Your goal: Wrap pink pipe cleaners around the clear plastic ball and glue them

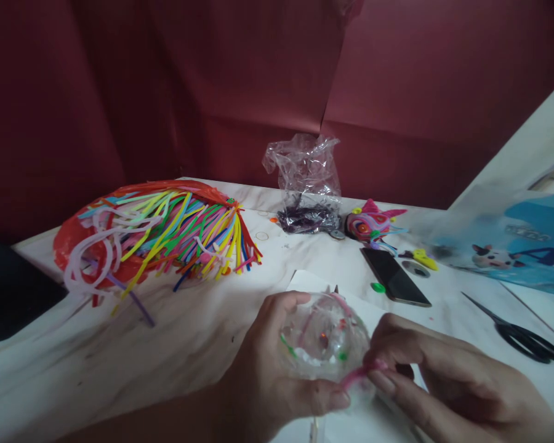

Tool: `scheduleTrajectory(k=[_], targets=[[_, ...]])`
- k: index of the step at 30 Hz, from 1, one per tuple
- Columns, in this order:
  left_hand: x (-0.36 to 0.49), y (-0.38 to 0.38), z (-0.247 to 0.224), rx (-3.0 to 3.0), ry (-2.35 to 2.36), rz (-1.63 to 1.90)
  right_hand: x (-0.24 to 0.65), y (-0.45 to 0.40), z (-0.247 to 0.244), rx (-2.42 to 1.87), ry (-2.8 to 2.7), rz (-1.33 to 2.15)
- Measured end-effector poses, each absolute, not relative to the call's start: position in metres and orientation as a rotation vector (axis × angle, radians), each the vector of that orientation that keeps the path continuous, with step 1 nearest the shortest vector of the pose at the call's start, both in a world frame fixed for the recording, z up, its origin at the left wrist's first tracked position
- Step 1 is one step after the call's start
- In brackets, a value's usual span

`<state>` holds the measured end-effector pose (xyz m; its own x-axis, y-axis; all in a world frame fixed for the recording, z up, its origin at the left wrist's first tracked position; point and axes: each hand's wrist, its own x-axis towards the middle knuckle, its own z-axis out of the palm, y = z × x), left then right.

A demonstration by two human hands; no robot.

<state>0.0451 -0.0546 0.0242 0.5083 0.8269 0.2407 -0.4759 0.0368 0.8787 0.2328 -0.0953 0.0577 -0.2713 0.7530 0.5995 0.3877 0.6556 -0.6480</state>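
Note:
A clear, rounded plastic piece [321,335] with pink, green and red bits on it is near the bottom centre. Wrapped round its left side is my left hand [277,363], thumb along the lower edge and fingers at the top. My right hand [434,375] pinches a pink fuzzy strip [357,374] at the piece's lower right, the strip's left end close to my left thumb. White paper [305,282] lies beneath. Blur hides the finer details of the clear piece.
Colourful fuzzy sticks [194,227] lie on red plastic [67,246] at left. Behind are a clear bag [309,178] and a pink figure [369,221]. A phone [394,277], a green piece [378,287], black scissors [517,335] and a blue printed package [526,246] lie right.

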Motion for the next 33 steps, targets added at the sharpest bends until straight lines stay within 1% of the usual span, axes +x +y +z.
scheduleTrajectory(k=[6,13,18,23,28,33], targets=[[0.044,-0.055,0.021,1.234,0.404,1.051,0.226,-0.095,0.058,-1.276,-1.699,0.277],[0.046,-0.053,0.019,1.263,0.352,1.081,0.224,-0.089,0.059,-1.34,-1.704,0.272],[0.048,-0.052,0.008,1.377,0.442,1.17,0.226,-0.089,0.06,-1.363,-1.685,0.31],[0.048,-0.055,-0.003,1.433,0.551,1.126,0.23,-0.091,0.061,-1.392,-1.656,0.365],[0.047,-0.052,-0.003,1.487,0.56,1.166,0.237,-0.09,0.064,-1.328,-1.72,0.534],[0.052,-0.051,0.005,1.401,0.354,1.171,0.25,-0.082,0.063,-1.228,-1.673,0.667]])
